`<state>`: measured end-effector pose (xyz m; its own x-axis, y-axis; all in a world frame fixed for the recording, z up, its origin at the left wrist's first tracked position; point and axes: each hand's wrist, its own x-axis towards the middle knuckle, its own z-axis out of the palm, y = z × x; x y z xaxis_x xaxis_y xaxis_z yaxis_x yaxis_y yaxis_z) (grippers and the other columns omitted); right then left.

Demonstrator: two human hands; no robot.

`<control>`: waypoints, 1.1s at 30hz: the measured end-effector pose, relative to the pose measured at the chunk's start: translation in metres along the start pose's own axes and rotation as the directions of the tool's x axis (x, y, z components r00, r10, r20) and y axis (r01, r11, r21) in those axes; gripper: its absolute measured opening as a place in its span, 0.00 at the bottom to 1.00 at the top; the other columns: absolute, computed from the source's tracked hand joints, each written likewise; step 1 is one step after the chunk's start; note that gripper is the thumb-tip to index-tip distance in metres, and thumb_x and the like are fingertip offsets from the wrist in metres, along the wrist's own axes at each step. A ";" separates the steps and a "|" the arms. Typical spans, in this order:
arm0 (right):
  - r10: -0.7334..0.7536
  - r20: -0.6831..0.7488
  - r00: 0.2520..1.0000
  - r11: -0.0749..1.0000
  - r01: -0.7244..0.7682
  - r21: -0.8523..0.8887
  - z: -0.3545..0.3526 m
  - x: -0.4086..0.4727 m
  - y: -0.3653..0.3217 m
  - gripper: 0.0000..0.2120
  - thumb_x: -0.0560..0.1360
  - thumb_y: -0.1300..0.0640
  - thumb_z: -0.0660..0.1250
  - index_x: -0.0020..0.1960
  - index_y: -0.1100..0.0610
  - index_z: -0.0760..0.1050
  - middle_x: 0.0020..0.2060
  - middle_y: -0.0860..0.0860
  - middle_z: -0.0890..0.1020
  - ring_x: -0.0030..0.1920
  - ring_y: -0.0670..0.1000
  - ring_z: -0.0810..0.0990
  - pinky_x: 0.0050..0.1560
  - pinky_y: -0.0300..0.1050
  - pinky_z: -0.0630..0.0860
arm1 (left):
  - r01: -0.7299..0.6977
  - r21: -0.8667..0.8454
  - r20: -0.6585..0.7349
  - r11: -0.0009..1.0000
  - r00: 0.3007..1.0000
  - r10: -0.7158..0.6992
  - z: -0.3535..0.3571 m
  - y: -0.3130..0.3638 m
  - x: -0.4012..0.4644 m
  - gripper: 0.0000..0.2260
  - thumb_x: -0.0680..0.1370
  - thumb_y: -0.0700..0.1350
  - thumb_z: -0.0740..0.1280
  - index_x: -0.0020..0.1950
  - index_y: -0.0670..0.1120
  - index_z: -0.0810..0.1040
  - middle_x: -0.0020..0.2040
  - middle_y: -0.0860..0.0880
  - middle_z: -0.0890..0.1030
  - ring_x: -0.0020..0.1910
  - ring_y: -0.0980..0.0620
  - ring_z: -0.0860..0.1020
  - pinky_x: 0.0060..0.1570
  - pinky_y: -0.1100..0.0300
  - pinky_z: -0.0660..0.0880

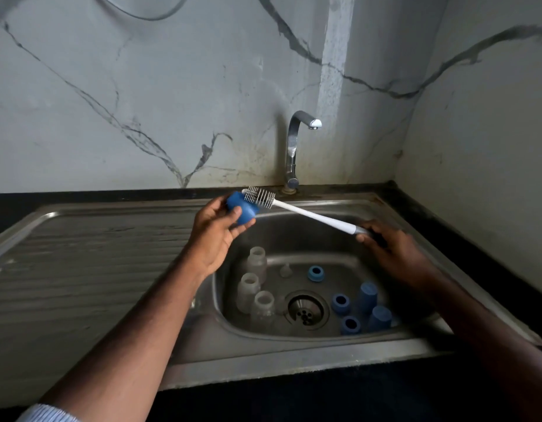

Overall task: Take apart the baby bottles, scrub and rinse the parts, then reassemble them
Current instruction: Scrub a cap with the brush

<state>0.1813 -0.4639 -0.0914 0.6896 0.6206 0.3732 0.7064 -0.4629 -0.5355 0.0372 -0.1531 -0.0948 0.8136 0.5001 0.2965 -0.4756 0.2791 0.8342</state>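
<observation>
My left hand grips a blue bottle cap above the sink's left rim. My right hand holds the handle of a white bottle brush, and its bristle head lies against the top of the cap. Down in the steel sink basin stand three clear bottle bodies on the left. A clear nipple sits behind the drain. Three blue collar rings and two blue caps lie on the right side of the basin.
A chrome tap rises behind the basin, with no water running. The ribbed steel drainboard stretches to the left. A black counter edge and marble-patterned walls enclose the right and back. The drain strainer sits mid-basin.
</observation>
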 end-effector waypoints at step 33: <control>0.024 0.059 0.998 0.999 -0.026 0.038 -0.001 0.002 0.008 0.06 0.82 0.47 0.62 0.58 0.41 0.74 0.46 0.41 0.80 0.48 0.40 0.79 0.44 0.36 0.71 | 0.095 -0.033 0.102 0.995 0.991 -0.091 -0.003 -0.003 -0.003 0.22 0.73 0.33 0.67 0.65 0.50 0.75 0.60 0.40 0.79 0.56 0.38 0.82 0.47 0.43 0.82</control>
<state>0.1884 -0.4669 -0.0939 0.6955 0.6456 0.3155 0.6817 -0.4541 -0.5736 0.0346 -0.1530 -0.0997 0.8833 0.3867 0.2652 -0.4071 0.3519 0.8429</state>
